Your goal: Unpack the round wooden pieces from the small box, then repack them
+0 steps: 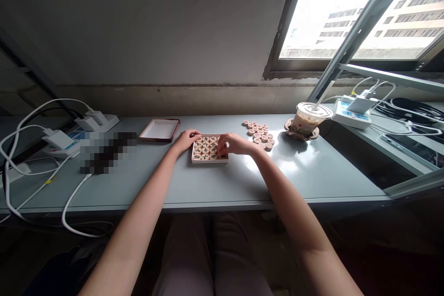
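A shallow box on the grey desk holds rows of round wooden pieces marked with black characters. At its upper left corner rests my left hand, fingers bent over the edge; whether they grip the box or a piece is too small to tell. My right hand reaches over the box's right side, fingertips pinched down at the right column of pieces; what they hold is hidden. More round pieces lie in a loose group on the desk to the right of the box.
An open box lid lies at the back left. A plastic drink cup with a straw stands in a holder at the right. Power strips and white cables lie at both sides, with a pixelated dark object left of the lid.
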`<state>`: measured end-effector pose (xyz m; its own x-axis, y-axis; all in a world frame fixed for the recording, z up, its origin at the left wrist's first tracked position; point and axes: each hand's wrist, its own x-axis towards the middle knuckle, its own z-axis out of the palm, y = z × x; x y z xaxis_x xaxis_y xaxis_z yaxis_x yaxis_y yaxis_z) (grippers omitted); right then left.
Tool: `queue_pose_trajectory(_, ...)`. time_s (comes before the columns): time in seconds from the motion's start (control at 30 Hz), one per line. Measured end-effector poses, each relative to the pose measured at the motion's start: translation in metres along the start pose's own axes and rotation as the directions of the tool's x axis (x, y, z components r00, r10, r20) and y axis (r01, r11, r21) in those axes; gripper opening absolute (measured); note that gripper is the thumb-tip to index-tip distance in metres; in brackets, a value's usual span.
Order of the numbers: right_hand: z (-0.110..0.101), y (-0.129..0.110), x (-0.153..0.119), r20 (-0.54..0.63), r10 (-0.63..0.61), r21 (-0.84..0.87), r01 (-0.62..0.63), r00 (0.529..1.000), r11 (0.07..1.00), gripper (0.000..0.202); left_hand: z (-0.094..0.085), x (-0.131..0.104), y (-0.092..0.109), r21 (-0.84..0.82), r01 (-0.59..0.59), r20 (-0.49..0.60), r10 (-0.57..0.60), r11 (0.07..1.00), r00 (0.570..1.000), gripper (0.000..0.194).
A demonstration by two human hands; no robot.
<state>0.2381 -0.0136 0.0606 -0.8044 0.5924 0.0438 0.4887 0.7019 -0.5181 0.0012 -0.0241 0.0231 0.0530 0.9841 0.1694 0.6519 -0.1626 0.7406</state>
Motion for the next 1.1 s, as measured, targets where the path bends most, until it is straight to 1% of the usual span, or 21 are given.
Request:
queue_pose_trajectory(0.17,-0.002,0.000,-0.002,0.014,0.002,-0.032,-0.001,1.000,0.999,0.010,0.000,0.000,-0.002,-0.004,-0.005,0.001,0.005,1.000,1.000,0.029)
queue_pose_trajectory(0.33,-0.009,-0.003,-0.006,0.006,-0.013,-0.010,0.013,1.000,1.000,0.011,0.001,0.001,-0.004,0.002,-0.010,-0.004,0.010,1.000,1.000,0.029)
queue_pose_trajectory(0.4,-0.011,-0.001,-0.008,-0.061,0.008,-0.035,-0.010,0.998,0.999,0.015,0.001,0.002,-0.004,0.000,-0.009,-0.007,0.009,1.000,1.000,0.029)
queue_pose_trajectory(0.43,-0.011,0.002,-0.009,-0.129,0.036,-0.072,-0.046,0.991,0.996,0.017,0.001,0.001,-0.004,-0.003,-0.008,-0.006,0.008,1.000,1.000,0.029)
queue_pose_trajectory(0.47,-0.011,0.006,-0.009,-0.219,0.076,-0.122,-0.105,0.973,0.987,0.021,0.001,0.001,-0.004,-0.006,-0.005,-0.002,0.004,1.000,1.000,0.029)
queue_pose_trajectory(0.5,-0.010,0.012,-0.010,-0.318,0.125,-0.180,-0.189,0.940,0.965,0.025,0.001,0.001,-0.004,-0.008,-0.001,0.004,0.001,1.000,1.000,0.029)
queue_pose_trajectory(0.57,-0.006,0.028,-0.009,-0.477,0.226,-0.283,-0.392,0.849,0.875,0.038,0.000,0.001,-0.004,-0.009,0.001,0.018,-0.001,1.000,1.000,0.030)
queue_pose_trajectory(0.6,-0.004,0.037,-0.007,-0.523,0.275,-0.317,-0.484,0.807,0.816,0.045,0.000,0.002,-0.005,-0.008,0.001,0.022,-0.001,1.000,1.000,0.031)
queue_pose_trajectory(0.67,0.000,0.055,-0.004,-0.544,0.375,-0.339,-0.606,0.751,0.720,0.058,0.001,0.002,-0.007,-0.003,-0.002,0.023,0.002,1.000,1.000,0.031)
queue_pose_trajectory(0.73,0.003,0.069,-0.001,-0.521,0.455,-0.324,-0.660,0.722,0.677,0.061,0.001,0.002,-0.008,0.013,-0.023,0.011,0.023,1.000,1.000,0.031)
queue_pose_trajectory(0.8,0.004,0.076,0.001,-0.493,0.492,-0.312,-0.674,0.718,0.670,0.057,0.002,0.001,-0.005,0.076,-0.070,-0.039,0.073,0.995,0.997,0.029)
queue_pose_trajectory(0.87,0.004,0.076,0.000,-0.485,0.478,-0.318,-0.657,0.733,0.684,0.048,0.002,-0.002,0.004,0.173,-0.124,-0.108,0.144,0.977,0.984,0.024)
queue_pose_trajectory(0.9,0.004,0.075,0.000,-0.491,0.458,-0.324,-0.643,0.741,0.694,0.043,0.002,-0.005,0.011,0.210,-0.150,-0.121,0.178,0.966,0.976,0.021)
queue_pose_trajectory(0.97,0.003,0.071,-0.002,-0.510,0.401,-0.343,-0.608,0.761,0.717,0.035,0.002,-0.011,0.028,0.234,-0.220,-0.091,0.247,0.947,0.965,0.019)
queue_pose_trajectory(1.03,0.002,0.067,-0.004,-0.530,0.360,-0.358,-0.587,0.768,0.726,0.030,0.001,-0.018,0.045,0.234,-0.291,-0.043,0.309,0.928,0.950,0.022)
queue_pose_trajectory(1.1,0.001,0.063,-0.004,-0.546,0.333,-0.367,-0.577,0.769,0.730,0.026,0.002,-0.025,0.058,0.240,-0.343,0.051,0.341,0.908,0.939,0.025)
